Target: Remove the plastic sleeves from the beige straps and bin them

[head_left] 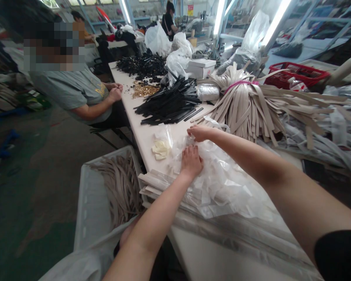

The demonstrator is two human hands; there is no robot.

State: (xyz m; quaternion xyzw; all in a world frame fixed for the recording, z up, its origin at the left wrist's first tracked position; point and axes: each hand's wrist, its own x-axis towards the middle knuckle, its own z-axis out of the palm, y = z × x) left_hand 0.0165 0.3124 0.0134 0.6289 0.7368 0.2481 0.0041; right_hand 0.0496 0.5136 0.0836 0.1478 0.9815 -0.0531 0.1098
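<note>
Forearms (160, 212): I see the left one angling up from the bottom edge, the right one reaching in from the lower right.
Left hand (192, 160): palm down just below mid-frame; fingers bent, nearly side by side, tips on the plastic; I can't tell whether they pinch.
Right hand (198, 133): just above the left, fingers curled at the plastic's upper edge; their grip I can't make out.
Film: crumpled, glossy, translucent plastic bags (228, 187), heaped from centre to lower right, under my left hand.
Sleeves: long, flat beige strips in clear plastic (222, 234), lower right, partly beneath the heap.
Tied bundle: matte beige ribbon-like strips (251, 109), fanned, upper right, cinched by a bright pink tie (241, 84).
Dark pile: thin, flat black strips (171, 102), upper centre.
Crate: white plastic crate (89, 207), lower left, limp grey-beige strips (121, 183) inside.
</note>
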